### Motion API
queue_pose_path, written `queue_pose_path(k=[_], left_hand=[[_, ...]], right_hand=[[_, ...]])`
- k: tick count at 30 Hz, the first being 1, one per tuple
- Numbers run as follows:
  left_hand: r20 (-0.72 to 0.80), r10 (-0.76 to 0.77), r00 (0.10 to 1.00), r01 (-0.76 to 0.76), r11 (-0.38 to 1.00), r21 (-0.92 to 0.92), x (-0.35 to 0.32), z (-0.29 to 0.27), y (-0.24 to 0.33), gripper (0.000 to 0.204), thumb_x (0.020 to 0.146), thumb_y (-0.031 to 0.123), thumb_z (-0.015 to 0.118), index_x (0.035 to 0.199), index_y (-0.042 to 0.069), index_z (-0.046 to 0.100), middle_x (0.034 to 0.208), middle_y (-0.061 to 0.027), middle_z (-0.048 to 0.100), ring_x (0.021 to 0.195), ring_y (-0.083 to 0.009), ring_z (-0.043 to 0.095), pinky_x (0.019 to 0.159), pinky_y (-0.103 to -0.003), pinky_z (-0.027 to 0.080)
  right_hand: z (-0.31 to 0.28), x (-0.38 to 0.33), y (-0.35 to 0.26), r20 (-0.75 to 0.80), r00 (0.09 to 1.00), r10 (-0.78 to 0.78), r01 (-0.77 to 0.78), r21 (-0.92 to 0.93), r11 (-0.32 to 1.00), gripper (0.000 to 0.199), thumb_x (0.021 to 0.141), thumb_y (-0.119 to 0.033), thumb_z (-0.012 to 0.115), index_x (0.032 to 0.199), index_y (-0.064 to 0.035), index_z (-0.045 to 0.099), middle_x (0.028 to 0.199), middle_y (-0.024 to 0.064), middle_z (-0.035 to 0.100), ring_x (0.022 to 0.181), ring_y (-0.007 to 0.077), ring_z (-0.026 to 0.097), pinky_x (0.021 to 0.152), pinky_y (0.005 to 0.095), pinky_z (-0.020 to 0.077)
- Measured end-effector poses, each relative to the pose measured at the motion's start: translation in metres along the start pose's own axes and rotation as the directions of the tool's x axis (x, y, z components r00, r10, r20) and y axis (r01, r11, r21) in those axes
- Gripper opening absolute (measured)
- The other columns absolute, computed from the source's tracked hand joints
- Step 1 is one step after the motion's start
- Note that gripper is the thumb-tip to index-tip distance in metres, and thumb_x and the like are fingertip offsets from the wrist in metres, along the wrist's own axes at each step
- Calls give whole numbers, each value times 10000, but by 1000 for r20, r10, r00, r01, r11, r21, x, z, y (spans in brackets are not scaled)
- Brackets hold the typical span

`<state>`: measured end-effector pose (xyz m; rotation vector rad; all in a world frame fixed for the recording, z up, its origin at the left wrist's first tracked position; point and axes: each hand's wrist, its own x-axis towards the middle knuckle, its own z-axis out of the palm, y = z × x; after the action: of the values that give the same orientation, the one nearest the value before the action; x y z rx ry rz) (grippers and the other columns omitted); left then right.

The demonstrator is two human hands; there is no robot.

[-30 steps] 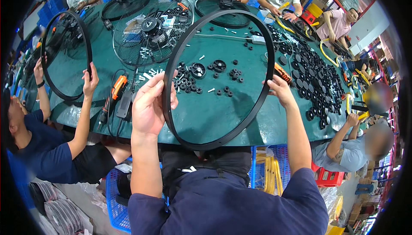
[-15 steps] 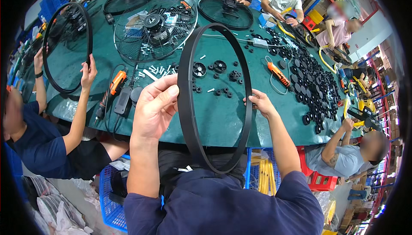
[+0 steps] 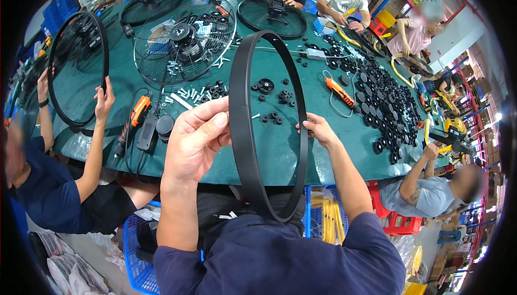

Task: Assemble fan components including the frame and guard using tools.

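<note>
Upright in front of me is a large black ring (image 3: 243,128), a flat band bent into a hoop. My left hand (image 3: 198,136) pinches its left side between thumb and fingers. On the opposite side my right hand (image 3: 319,130) grips the band, its fingertips partly hidden by the rim. Through the hoop show small black knobs (image 3: 284,96) and a round black cap (image 3: 265,85) lying on the green table (image 3: 215,163). Loose screws (image 3: 189,93) are scattered beyond my left hand.
A wire fan guard with motor (image 3: 182,35) lies at the back. Orange electric screwdrivers lie left (image 3: 139,113) and right (image 3: 339,91). Many black knobs (image 3: 379,109) cover the table's right. At left a co-worker holds another black hoop (image 3: 104,42). Blue baskets (image 3: 134,254) stand below the edge.
The ring has turned a little, so its left band shows broader. Both hands keep their hold. The whole view has shifted slightly.
</note>
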<state>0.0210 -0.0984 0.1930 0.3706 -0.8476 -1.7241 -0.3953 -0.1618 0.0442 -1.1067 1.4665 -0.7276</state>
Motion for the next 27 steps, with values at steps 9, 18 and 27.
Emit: queue_pose_path(k=[9,18,27], left_hand=[[-1,22,1000,-22,999,45,3,9,3,352,998,113,636,1316,-37,635,1086,-93,744,886,-125,718,767,-284,600],[-189,72,979,-43,987,155,1,-18,5,445,1036,194,581,1402,-56,541,1096,-126,725,878,-145,709,714,-269,599],[-455,20,891,110,960,257,-8,-110,1,460,1090,332,480,1420,14,519,1208,-155,699,974,-188,714,758,-314,605]], right_hand=[[0,7,7,-7,1000,-10,11,37,999,351,1033,-120,551,1377,-53,577,1060,73,726,897,157,685,764,315,552],[-5,-5,3,-105,994,17,-10,71,997,310,1064,-306,549,1187,-40,650,977,59,733,822,137,684,715,283,543],[-32,-30,-34,-160,962,-220,268,425,865,333,1036,-216,580,1275,7,641,940,80,724,785,136,689,727,259,589]])
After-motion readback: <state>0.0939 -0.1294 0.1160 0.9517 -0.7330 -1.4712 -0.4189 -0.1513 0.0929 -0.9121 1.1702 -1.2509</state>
